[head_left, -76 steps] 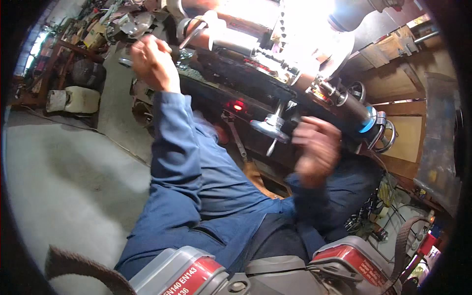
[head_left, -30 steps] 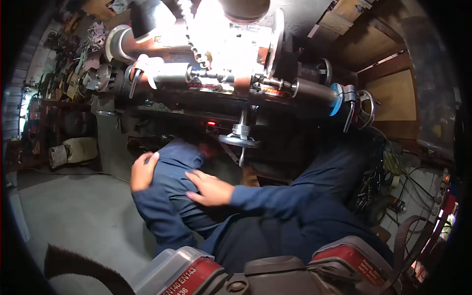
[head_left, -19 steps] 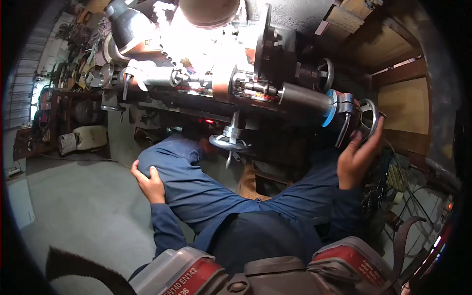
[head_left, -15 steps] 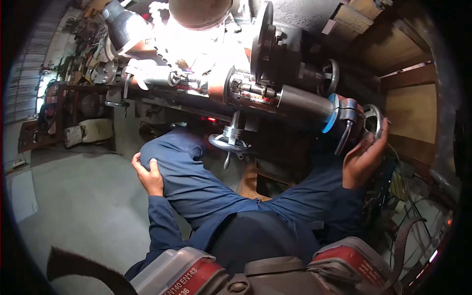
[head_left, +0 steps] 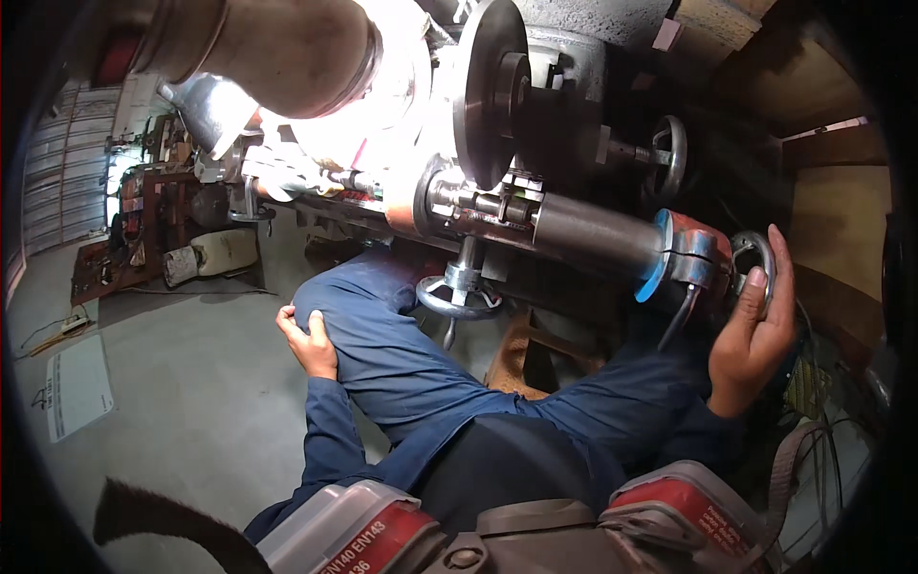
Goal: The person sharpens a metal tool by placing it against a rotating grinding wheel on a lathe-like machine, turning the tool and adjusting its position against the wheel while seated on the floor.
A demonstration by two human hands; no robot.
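Observation:
On the right, my right hand [head_left: 753,340] is at the small metal handwheel [head_left: 762,258] at the end of the machine. The rim lies between its thumb and its straightened fingers. Left of the wheel sits a red-orange clamp housing [head_left: 703,244] with a lever, a blue ring [head_left: 655,258] and a thick grey cylinder [head_left: 598,234]. Small metal fittings [head_left: 507,203] lie beyond the cylinder's left end, close below a large upright disc [head_left: 492,96]. My left hand [head_left: 314,342] rests on my left knee, its thumb apart from the fingers, holding nothing.
A second handwheel [head_left: 461,297] with a crank hangs below the machine, between my knees. Another handwheel [head_left: 674,158] stands behind the cylinder. A bright lamp and a thick pipe [head_left: 287,57] are at the top left. Cables [head_left: 827,459] hang at the lower right.
The view has shifted, with the thick pipe showing more at the top left. My right hand stays at the handwheel, its fingers straighter. My left hand remains on the knee.

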